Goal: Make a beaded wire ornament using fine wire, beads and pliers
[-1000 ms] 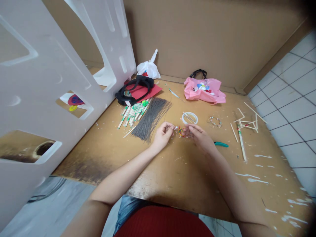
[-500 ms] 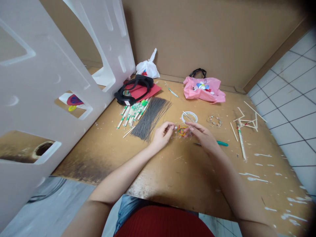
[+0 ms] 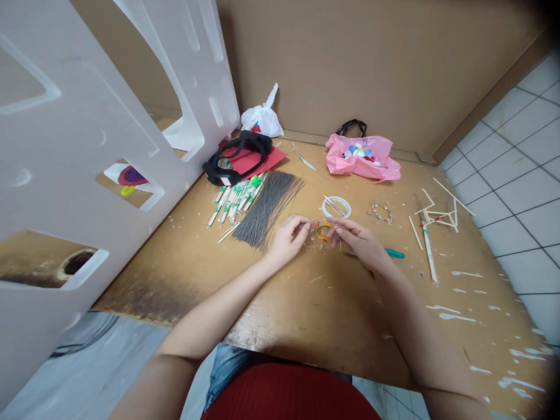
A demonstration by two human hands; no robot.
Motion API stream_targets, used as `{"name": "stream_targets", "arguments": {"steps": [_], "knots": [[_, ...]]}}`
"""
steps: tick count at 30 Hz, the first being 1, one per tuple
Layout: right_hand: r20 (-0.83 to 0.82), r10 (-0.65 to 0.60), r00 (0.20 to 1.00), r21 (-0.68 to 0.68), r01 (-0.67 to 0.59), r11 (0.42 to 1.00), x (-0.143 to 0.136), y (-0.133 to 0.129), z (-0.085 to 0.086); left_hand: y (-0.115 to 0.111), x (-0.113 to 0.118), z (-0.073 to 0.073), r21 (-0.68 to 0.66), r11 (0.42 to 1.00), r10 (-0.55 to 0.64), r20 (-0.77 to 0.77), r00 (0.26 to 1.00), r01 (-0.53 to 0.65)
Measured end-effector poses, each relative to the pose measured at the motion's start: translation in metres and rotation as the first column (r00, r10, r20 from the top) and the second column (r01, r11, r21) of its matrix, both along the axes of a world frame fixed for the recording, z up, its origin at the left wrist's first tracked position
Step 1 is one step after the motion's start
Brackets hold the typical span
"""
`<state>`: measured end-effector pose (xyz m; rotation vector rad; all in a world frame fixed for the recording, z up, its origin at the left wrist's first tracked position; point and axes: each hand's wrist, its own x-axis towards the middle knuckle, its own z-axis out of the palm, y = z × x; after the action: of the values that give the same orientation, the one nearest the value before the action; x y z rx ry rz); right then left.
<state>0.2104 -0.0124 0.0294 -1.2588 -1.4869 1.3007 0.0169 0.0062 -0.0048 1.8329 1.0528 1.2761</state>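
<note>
My left hand (image 3: 289, 236) is closed, thumb and forefinger pinching a thin, pale strand (image 3: 318, 219) that looks like wire with small clear beads. Across from it, my right hand (image 3: 356, 238) pinches the same strand near its other side. Below and between the hands lie coloured rubber bands (image 3: 324, 232) on the table, with small clear beads around them. A white ring (image 3: 324, 207) with thin metal sticks across it lies just beyond my fingers. Under my right hand, a tool with a teal handle (image 3: 395, 253) is partly hidden.
Grey wires (image 3: 268, 207) lie in a bundle beside wrapped chopsticks (image 3: 231, 201) and a black headset (image 3: 214, 172). A pink bag (image 3: 363, 166) and a white bag (image 3: 263, 121) stand at the back. Rightward are a beaded loop (image 3: 380, 214) and a stick frame (image 3: 440, 219). A white plastic panel (image 3: 105, 111) rises left.
Both hands keep nearly the same places, with slight finger movement around the strand. The view has shifted very slightly; nothing else on the table has visibly moved.
</note>
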Motion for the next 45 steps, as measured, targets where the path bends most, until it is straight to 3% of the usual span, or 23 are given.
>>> {"name": "stream_targets", "arguments": {"steps": [14,22,25,29,34,39,45], "knots": [[-0.123,-0.104,0.987,0.005,0.105,0.994,-0.004,0.006,-0.013,0.000,0.002,-0.002,0.005,1.000,0.010,-0.009,1.000,-0.010],[0.138,-0.169,0.976,0.139,0.149,0.979,-0.002,0.001,-0.007,-0.002,0.002,0.000,0.021,1.000,-0.011,-0.043,0.999,0.012],[0.162,-0.170,0.972,0.181,0.140,0.973,-0.002,0.001,-0.007,-0.002,0.002,0.001,0.048,0.999,-0.002,-0.036,0.999,0.003],[0.012,-0.205,0.979,0.172,0.200,0.965,-0.005,0.003,-0.012,-0.002,0.003,0.001,-0.075,0.994,-0.074,0.119,0.990,0.084],[-0.151,-0.155,0.976,0.107,0.172,0.979,-0.009,0.003,-0.015,0.000,0.004,-0.001,-0.203,0.963,-0.107,0.327,0.939,0.180],[-0.351,-0.228,0.908,0.137,0.291,0.947,-0.011,0.001,-0.013,0.003,0.005,-0.001,-0.266,0.931,-0.115,0.436,0.892,0.250],[-0.314,-0.178,0.933,0.125,0.226,0.966,-0.017,-0.002,-0.012,-0.001,0.010,-0.002,-0.265,0.933,-0.101,0.460,0.882,0.245]]}}
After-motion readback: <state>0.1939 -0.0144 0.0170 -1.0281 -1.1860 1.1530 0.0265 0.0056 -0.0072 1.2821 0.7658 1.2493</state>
